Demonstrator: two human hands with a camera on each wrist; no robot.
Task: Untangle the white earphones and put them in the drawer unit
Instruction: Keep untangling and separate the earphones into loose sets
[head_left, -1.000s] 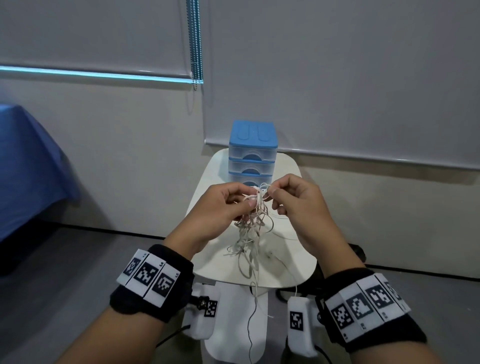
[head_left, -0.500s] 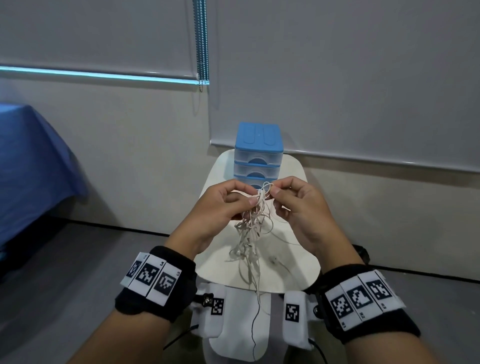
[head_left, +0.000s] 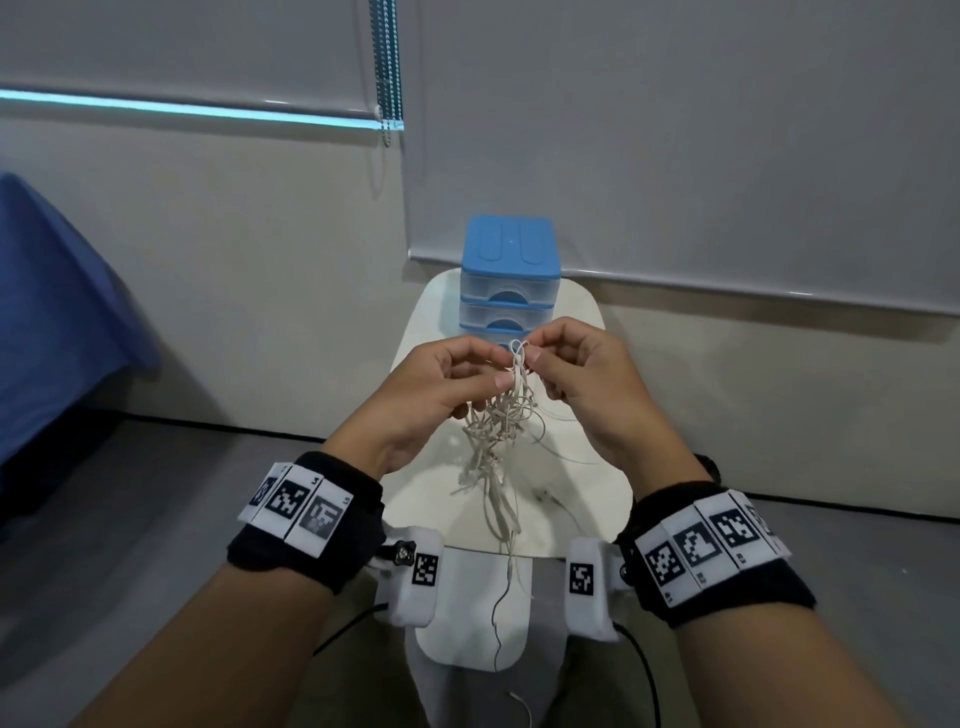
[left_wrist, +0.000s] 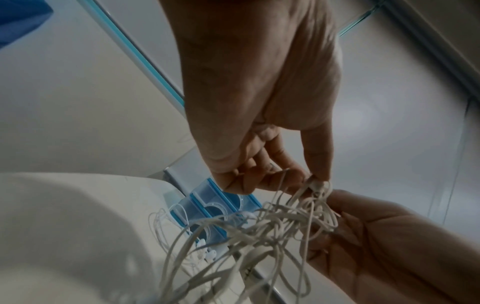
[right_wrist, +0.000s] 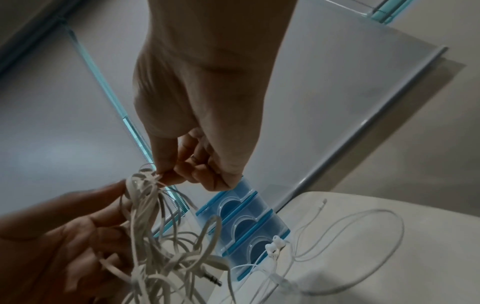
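Note:
A tangle of white earphones (head_left: 500, 426) hangs above the white table (head_left: 582, 483), its loose end trailing past the near edge. My left hand (head_left: 506, 368) pinches the top of the bundle from the left. My right hand (head_left: 531, 354) pinches a small loop at the same knot from the right. In the left wrist view the left fingertips (left_wrist: 317, 181) close on the cable tangle (left_wrist: 272, 226). The right wrist view shows the right fingertips (right_wrist: 159, 175) gripping the flat cables (right_wrist: 155, 236). The blue-topped drawer unit (head_left: 511, 270) stands behind with all three drawers closed.
A thinner white earphone set (right_wrist: 272, 245) lies on the table beside the drawer unit (right_wrist: 249, 222), its cable looped to the right. A jack plug (right_wrist: 210, 278) dangles from the tangle. A wall and roller blinds (head_left: 675, 130) are behind the table, and blue cloth (head_left: 47, 312) is at the far left.
Both hands have risen slightly with the knot, lifting the tangle higher off the table. The fingers keep working at the top loop.

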